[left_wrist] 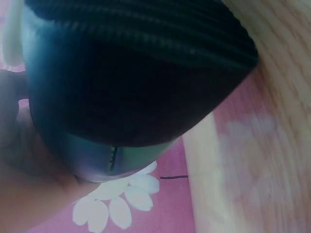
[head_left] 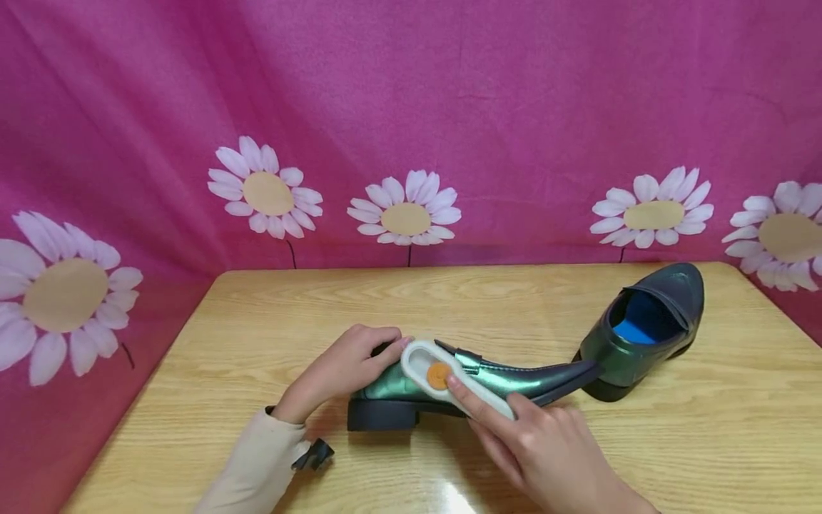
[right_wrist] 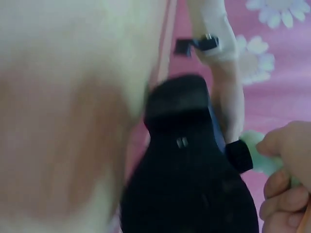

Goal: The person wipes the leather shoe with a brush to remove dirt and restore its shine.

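A shiny green-black loafer (head_left: 385,385) is held sideways over the table, toe to the right. My left hand (head_left: 347,360) grips it by the opening at the heel end. Its dark heel (left_wrist: 146,92) fills much of the left wrist view, while the right wrist view shows the black sole (right_wrist: 184,174). My right hand (head_left: 546,446) holds a white-handled brush (head_left: 420,355) with a round orange inset, index finger on the inset. The brush's dark head (right_wrist: 239,156) is at the loafer's side in the right wrist view.
A second loafer (head_left: 626,353) with a blue insole stands upright at the right on the wooden table (head_left: 257,314); the held loafer's toe overlaps it in the head view. A pink cloth (head_left: 514,107) with daisies hangs behind. A black strap piece (head_left: 313,455) sits at my left sleeve.
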The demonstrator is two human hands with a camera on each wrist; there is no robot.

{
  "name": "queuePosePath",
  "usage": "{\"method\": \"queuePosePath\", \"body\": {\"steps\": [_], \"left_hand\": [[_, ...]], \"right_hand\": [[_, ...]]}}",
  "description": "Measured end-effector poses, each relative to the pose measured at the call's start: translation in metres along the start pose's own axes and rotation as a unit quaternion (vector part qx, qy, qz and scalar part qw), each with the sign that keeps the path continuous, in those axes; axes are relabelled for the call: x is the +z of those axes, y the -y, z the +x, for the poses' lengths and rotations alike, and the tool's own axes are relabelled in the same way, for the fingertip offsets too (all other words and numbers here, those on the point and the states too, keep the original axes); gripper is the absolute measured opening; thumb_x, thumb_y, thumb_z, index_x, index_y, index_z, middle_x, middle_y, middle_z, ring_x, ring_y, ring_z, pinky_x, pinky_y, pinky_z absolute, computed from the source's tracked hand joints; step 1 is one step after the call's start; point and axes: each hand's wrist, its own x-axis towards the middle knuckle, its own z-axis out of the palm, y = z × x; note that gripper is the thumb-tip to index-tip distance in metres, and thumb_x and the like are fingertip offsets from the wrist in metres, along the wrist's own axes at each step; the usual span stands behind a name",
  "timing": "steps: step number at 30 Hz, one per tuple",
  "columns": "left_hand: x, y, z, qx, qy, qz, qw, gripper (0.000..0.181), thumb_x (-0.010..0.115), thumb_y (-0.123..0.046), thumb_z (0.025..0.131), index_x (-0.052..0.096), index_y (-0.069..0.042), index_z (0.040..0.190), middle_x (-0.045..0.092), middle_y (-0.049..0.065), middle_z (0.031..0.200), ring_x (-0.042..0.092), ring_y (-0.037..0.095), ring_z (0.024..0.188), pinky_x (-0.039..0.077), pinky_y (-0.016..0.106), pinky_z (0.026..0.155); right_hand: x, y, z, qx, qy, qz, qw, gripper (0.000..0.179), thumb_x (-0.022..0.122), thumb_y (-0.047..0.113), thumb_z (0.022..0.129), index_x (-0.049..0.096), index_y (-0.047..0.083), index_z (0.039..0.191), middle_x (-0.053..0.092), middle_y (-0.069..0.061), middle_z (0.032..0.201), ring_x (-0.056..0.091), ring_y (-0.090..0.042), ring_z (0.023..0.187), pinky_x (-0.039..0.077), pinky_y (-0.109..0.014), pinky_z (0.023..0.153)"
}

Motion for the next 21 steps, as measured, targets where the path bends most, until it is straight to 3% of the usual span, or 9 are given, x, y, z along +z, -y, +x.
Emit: {"method": "queuePosePath", "body": {"steps": [3, 5, 7, 10, 12, 15, 18, 21], "left_hand": [[-0.001, -0.001, -0.001, -0.003, 0.006, -0.006, 1.0, 0.028, 0.049, -0.031, 0.102, 0.058, -0.017, 0.079, 0.042, -0.01, 0.062, 0.044, 0.007, 0.06, 0.038, 0.023, 0.06], [-0.001, -0.001, -0.001, -0.007, 0.01, -0.009, 0.9999, 0.028, 0.049, -0.032, 0.102, 0.058, -0.017, 0.079, 0.042, -0.009, 0.062, 0.045, 0.007, 0.06, 0.038, 0.024, 0.06], [-0.001, -0.002, -0.001, -0.01, 0.012, -0.01, 0.9998, 0.028, 0.049, -0.031, 0.102, 0.058, -0.017, 0.079, 0.042, -0.009, 0.062, 0.044, 0.007, 0.059, 0.038, 0.023, 0.059], [-0.001, -0.003, -0.003, -0.015, 0.016, -0.011, 0.9997, 0.027, 0.049, -0.028, 0.102, 0.057, -0.017, 0.078, 0.042, -0.009, 0.06, 0.042, 0.007, 0.056, 0.037, 0.023, 0.056], [-0.002, -0.003, -0.004, -0.019, 0.017, -0.01, 0.9996, 0.028, 0.05, -0.028, 0.102, 0.057, -0.017, 0.077, 0.041, -0.009, 0.06, 0.042, 0.007, 0.055, 0.036, 0.023, 0.056], [-0.002, -0.004, -0.004, -0.029, 0.017, -0.012, 0.9994, 0.03, 0.049, -0.032, 0.102, 0.056, -0.017, 0.077, 0.04, -0.009, 0.06, 0.043, 0.007, 0.057, 0.036, 0.024, 0.059], [-0.001, -0.004, -0.003, -0.032, 0.013, -0.01, 0.9994, 0.032, 0.048, -0.034, 0.102, 0.055, -0.017, 0.076, 0.039, -0.009, 0.06, 0.044, 0.007, 0.059, 0.037, 0.024, 0.061], [0.0, -0.004, -0.003, -0.027, 0.007, -0.006, 0.9996, 0.031, 0.048, -0.034, 0.102, 0.055, -0.017, 0.076, 0.039, -0.009, 0.06, 0.043, 0.008, 0.057, 0.036, 0.024, 0.059]], "right_hand": [[0.004, 0.006, -0.002, -0.03, 0.04, 0.03, 0.9983, 0.053, 0.06, 0.038, 0.095, 0.041, 0.036, 0.145, 0.032, 0.013, 0.063, 0.022, 0.003, 0.047, 0.021, -0.014, 0.042], [0.005, 0.008, -0.002, -0.033, 0.045, 0.039, 0.9977, 0.059, 0.066, 0.036, 0.092, 0.041, 0.036, 0.145, 0.031, 0.013, 0.063, 0.021, 0.003, 0.048, 0.021, -0.013, 0.042], [0.004, 0.005, -0.001, -0.023, 0.019, 0.022, 0.9993, 0.054, 0.061, 0.038, 0.094, 0.042, 0.037, 0.144, 0.031, 0.013, 0.062, 0.021, 0.002, 0.047, 0.02, -0.014, 0.042], [0.001, -0.001, 0.0, -0.005, -0.039, -0.001, 0.9992, 0.042, 0.043, 0.045, 0.1, 0.046, 0.038, 0.142, 0.032, 0.012, 0.06, 0.021, 0.002, 0.046, 0.019, -0.016, 0.042], [0.002, -0.001, -0.001, -0.008, -0.044, 0.001, 0.999, 0.043, 0.035, 0.047, 0.101, 0.047, 0.037, 0.142, 0.032, 0.013, 0.06, 0.022, 0.002, 0.046, 0.018, -0.016, 0.042], [0.006, 0.006, -0.003, -0.041, 0.005, 0.039, 0.9984, 0.046, 0.051, 0.04, 0.099, 0.043, 0.034, 0.144, 0.032, 0.014, 0.061, 0.022, 0.003, 0.047, 0.02, -0.014, 0.042], [0.006, 0.01, -0.004, -0.047, 0.056, 0.073, 0.9947, 0.066, 0.07, 0.028, 0.088, 0.04, 0.034, 0.146, 0.031, 0.014, 0.062, 0.023, 0.004, 0.048, 0.021, -0.013, 0.042], [0.002, 0.005, -0.003, -0.018, 0.033, 0.035, 0.9987, 0.07, 0.075, 0.027, 0.083, 0.042, 0.038, 0.144, 0.033, 0.013, 0.061, 0.023, 0.002, 0.046, 0.021, -0.016, 0.042]]}}
